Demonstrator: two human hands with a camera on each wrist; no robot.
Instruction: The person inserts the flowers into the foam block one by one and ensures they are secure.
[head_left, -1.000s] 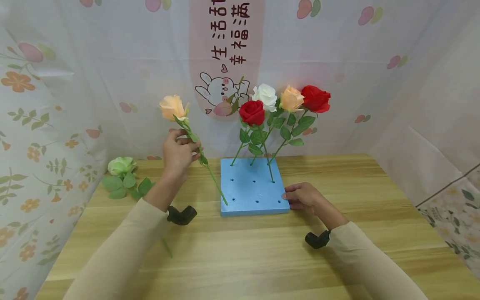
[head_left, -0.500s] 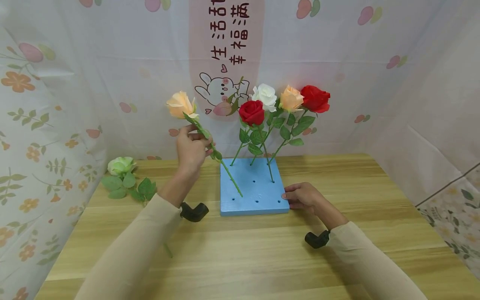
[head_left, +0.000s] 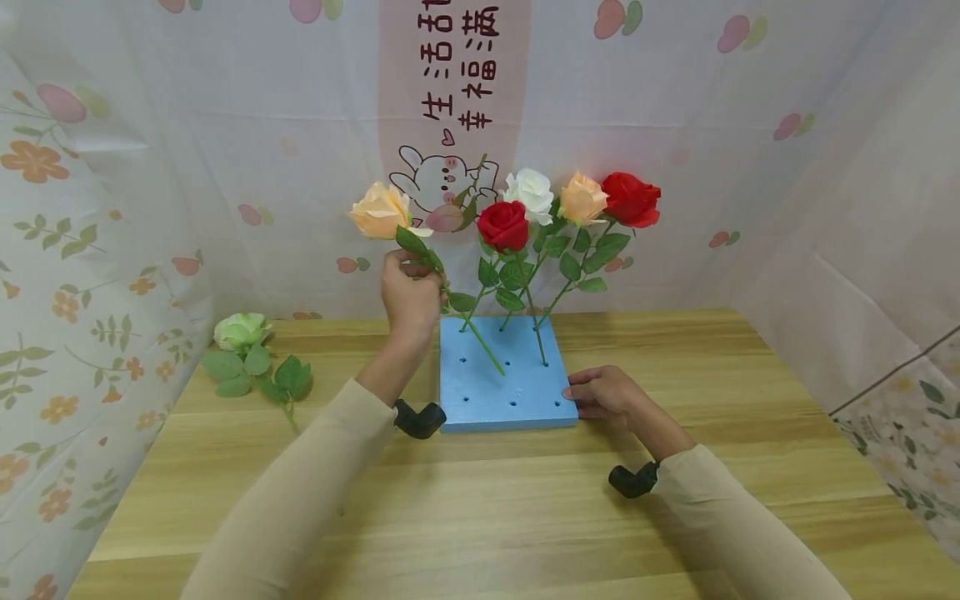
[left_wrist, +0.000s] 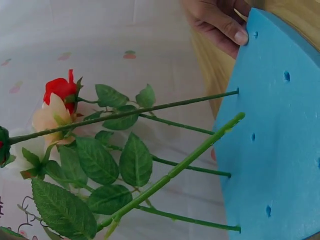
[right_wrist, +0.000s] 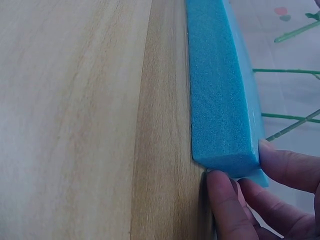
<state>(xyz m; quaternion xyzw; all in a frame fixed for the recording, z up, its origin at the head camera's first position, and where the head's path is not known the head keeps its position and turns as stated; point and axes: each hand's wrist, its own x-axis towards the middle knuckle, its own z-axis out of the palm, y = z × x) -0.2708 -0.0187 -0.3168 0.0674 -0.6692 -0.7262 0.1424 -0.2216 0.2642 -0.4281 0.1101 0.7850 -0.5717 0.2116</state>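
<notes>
My left hand point(head_left: 412, 293) pinches a peach rose point(head_left: 381, 212) by its leafy stem, bloom up and tilted left. The stem's cut end point(left_wrist: 241, 116) points down over the blue foam board point(head_left: 480, 387), close to a middle hole but outside it. Whether the tip touches the board I cannot tell. My right hand point(head_left: 606, 392) grips the board's right edge, thumb on the top face and fingers at the side. Standing in the board's holes are a front red rose point(head_left: 504, 226), a white rose point(head_left: 529, 196), another peach rose point(head_left: 583, 198) and a back red rose point(head_left: 632, 199).
A pale green rose point(head_left: 242, 332) lies on the wooden table point(head_left: 525, 517) at the left, its stem partly behind my left sleeve. A printed curtain point(head_left: 300, 167) hangs right behind the table. Several bare holes show in the board's middle and front rows.
My left hand has carried the peach rose rightward, so its stem end has passed from the board's front left towards its middle. The right hand has stayed on the board's edge.
</notes>
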